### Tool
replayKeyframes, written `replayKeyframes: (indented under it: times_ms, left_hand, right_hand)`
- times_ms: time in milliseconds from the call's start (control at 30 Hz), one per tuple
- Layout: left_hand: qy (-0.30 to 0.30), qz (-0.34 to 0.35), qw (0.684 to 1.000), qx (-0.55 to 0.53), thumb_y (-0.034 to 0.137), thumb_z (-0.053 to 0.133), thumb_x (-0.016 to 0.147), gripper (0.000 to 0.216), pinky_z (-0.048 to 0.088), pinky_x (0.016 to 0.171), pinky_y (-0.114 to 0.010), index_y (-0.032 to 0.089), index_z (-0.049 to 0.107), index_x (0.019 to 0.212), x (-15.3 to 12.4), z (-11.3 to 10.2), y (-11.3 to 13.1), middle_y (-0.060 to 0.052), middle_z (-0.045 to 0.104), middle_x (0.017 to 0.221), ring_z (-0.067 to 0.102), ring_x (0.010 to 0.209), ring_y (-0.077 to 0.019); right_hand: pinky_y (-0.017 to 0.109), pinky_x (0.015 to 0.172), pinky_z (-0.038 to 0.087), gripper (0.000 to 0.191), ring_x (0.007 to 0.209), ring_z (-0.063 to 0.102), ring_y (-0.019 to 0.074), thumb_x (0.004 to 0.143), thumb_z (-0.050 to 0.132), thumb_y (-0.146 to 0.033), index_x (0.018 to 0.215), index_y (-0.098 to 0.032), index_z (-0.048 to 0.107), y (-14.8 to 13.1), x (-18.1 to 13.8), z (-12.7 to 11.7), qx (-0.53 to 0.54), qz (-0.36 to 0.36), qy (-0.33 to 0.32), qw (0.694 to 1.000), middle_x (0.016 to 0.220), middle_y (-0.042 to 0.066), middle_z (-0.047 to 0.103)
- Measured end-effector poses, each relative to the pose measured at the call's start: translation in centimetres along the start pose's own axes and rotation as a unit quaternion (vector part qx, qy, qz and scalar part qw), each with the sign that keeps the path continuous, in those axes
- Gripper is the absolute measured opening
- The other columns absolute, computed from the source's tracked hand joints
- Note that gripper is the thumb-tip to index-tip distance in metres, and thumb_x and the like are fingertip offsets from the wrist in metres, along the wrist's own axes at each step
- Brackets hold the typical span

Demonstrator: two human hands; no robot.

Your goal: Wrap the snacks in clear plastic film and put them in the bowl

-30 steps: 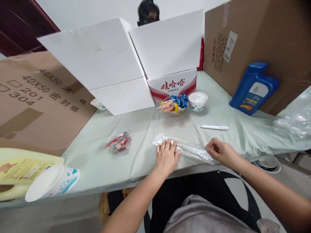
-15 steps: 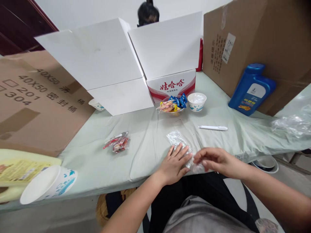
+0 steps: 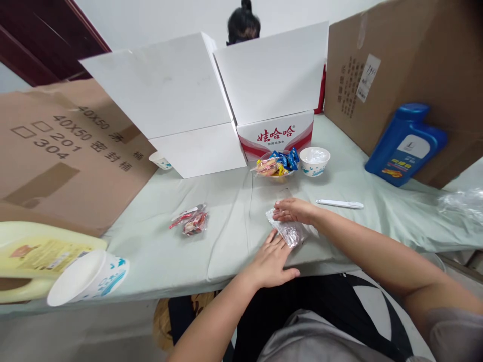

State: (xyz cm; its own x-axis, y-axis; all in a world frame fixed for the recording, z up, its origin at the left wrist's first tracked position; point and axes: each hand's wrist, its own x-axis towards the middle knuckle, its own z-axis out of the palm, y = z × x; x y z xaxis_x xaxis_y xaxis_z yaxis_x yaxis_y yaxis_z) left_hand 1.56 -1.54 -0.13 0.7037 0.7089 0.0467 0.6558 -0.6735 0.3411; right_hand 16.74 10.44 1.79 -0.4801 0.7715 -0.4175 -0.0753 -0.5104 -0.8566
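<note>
A crinkled clear plastic bag (image 3: 289, 232) lies flat near the front edge of the table. My left hand (image 3: 272, 264) rests palm down at the bag's near left edge, fingers spread, their tips partly behind or against the plastic. Over the bag's far end is my right hand (image 3: 295, 209), its fingers stretched to the left and touching the plastic. Beyond the hands, a clear dish (image 3: 281, 172) carries wrapped snacks (image 3: 285, 161) in blue, yellow and pink. Beside it stands a paper bowl (image 3: 314, 163) with clear plastic inside. A white pen-like tool (image 3: 339, 203) lies right of my right hand.
Red-wrapped snack packets (image 3: 194, 221) lie to the left. White boxes (image 3: 275, 75) wall off the back, with a person's head (image 3: 243, 24) behind. Cartons (image 3: 49, 151) flank both sides. A blue bottle (image 3: 407, 146), yellow jug (image 3: 45, 251) and tilted paper bowl (image 3: 90, 279) stand around.
My right hand has moved from the bag's near end to its far end. My left hand stays low on the bag, thumb now farther out. The view has shifted slightly.
</note>
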Motion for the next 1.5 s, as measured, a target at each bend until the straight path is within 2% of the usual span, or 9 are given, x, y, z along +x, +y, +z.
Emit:
replayKeyframes:
  times_ms: [333, 500, 600, 767, 833, 933, 1200, 1333, 1500]
  left_hand:
    - [0.018, -0.034, 0.999, -0.031, 0.048, 0.064, 0.078, 0.071, 0.020, 0.117, -0.054, 0.020, 0.039, 0.138, 0.2, -0.1, -0.3, -0.014, 0.052, 0.138, 0.043, 0.134, -0.0306]
    - [0.021, -0.032, 0.999, -0.024, 0.048, 0.066, 0.077, 0.070, 0.021, 0.117, -0.055, 0.020, 0.041, 0.136, 0.1, 0.2, -0.4, -0.014, 0.051, 0.139, 0.040, 0.135, -0.0310]
    - [0.014, -0.030, 0.999, -0.017, 0.047, 0.066, 0.077, 0.070, 0.019, 0.118, -0.054, 0.020, 0.043, 0.137, 0.0, 0.1, -0.3, -0.013, 0.050, 0.141, 0.038, 0.137, -0.0303]
    - [0.009, -0.044, 0.999, -0.003, 0.045, 0.068, 0.076, 0.066, 0.020, 0.119, -0.053, 0.016, 0.048, 0.132, 0.0, 0.2, -0.2, -0.014, 0.052, 0.139, 0.040, 0.136, -0.0305]
    - [0.019, -0.043, 0.999, -0.002, 0.045, 0.068, 0.076, 0.061, 0.021, 0.118, -0.053, 0.017, 0.051, 0.128, 0.0, 0.2, -0.1, -0.014, 0.054, 0.136, 0.043, 0.134, -0.0305]
    - [0.047, -0.029, 0.998, -0.006, 0.043, 0.066, 0.078, 0.058, 0.025, 0.117, -0.054, 0.018, 0.051, 0.128, -0.2, 0.1, -0.1, -0.014, 0.054, 0.135, 0.043, 0.133, -0.0307]
    - [0.292, -0.018, 0.956, -0.008, 0.030, 0.057, 0.085, 0.020, 0.035, 0.108, -0.054, 0.016, 0.061, 0.099, -0.6, -0.8, -0.8, -0.017, 0.053, 0.131, 0.037, 0.135, -0.0345]
    - [0.352, -0.146, 0.909, -0.169, 0.036, 0.059, 0.085, 0.022, 0.045, 0.099, -0.045, 0.016, 0.059, 0.078, -0.1, -0.1, -1.0, -0.017, 0.045, 0.139, 0.049, 0.125, -0.0313]
    - [0.282, -0.282, 0.791, -0.464, 0.045, 0.062, 0.082, 0.031, 0.052, 0.067, -0.029, 0.017, 0.052, 0.075, 0.6, 0.7, -0.4, -0.005, 0.066, 0.072, 0.065, 0.068, -0.0167]
  right_hand:
    - [0.029, 0.081, 0.056, 0.018, 0.082, 0.070, 0.0168, 0.083, 0.069, -0.027, 0.089, -0.014, 0.059, 0.3, 0.1, -0.3, 0.059, -0.047, 0.002, 0.997, 0.091, 0.008, 0.067]
    - [0.032, 0.082, 0.054, 0.019, 0.087, 0.067, 0.0168, 0.082, 0.066, -0.024, 0.098, -0.018, 0.059, 0.7, 1.6, -1.1, -0.118, -0.144, -0.005, 0.983, 0.092, 0.006, 0.066]
    - [0.038, 0.088, 0.049, 0.022, 0.092, 0.062, 0.0202, 0.075, 0.068, -0.016, 0.097, -0.017, 0.064, 0.6, 2.2, -1.4, -0.322, -0.233, 0.023, 0.917, 0.094, 0.007, 0.067]
    - [0.042, 0.097, 0.037, 0.029, 0.105, 0.053, 0.0281, 0.074, 0.074, -0.023, 0.100, -0.013, 0.069, 0.6, 2.1, -1.4, -0.597, -0.338, 0.067, 0.724, 0.106, 0.014, 0.065]
    - [0.039, 0.090, 0.040, 0.023, 0.097, 0.054, 0.0264, 0.077, 0.072, -0.028, 0.095, -0.013, 0.069, 0.9, 2.0, -1.4, -0.627, -0.329, 0.083, 0.702, 0.096, 0.013, 0.066]
    - [0.035, 0.085, 0.040, 0.012, 0.088, 0.054, 0.0227, 0.079, 0.068, -0.026, 0.083, -0.015, 0.066, 1.2, 1.7, -1.8, -0.589, -0.348, 0.086, 0.724, 0.087, 0.009, 0.066]
    - [0.023, 0.054, 0.038, 0.031, 0.057, 0.047, 0.0112, 0.079, 0.061, -0.049, 0.079, -0.020, 0.049, 0.6, 1.5, -2.7, -0.246, -0.303, 0.038, 0.920, 0.064, -0.004, 0.053]
    - [0.022, 0.050, 0.037, 0.041, 0.052, 0.045, 0.0097, 0.072, 0.066, -0.056, 0.079, -0.020, 0.048, 0.4, 2.0, -3.2, -0.174, -0.288, 0.020, 0.942, 0.062, -0.005, 0.052]
    - [0.022, 0.049, 0.033, 0.035, 0.051, 0.042, 0.0097, 0.073, 0.066, -0.050, 0.080, -0.020, 0.049, 0.5, 2.3, -3.4, -0.182, -0.316, 0.061, 0.929, 0.060, -0.006, 0.049]
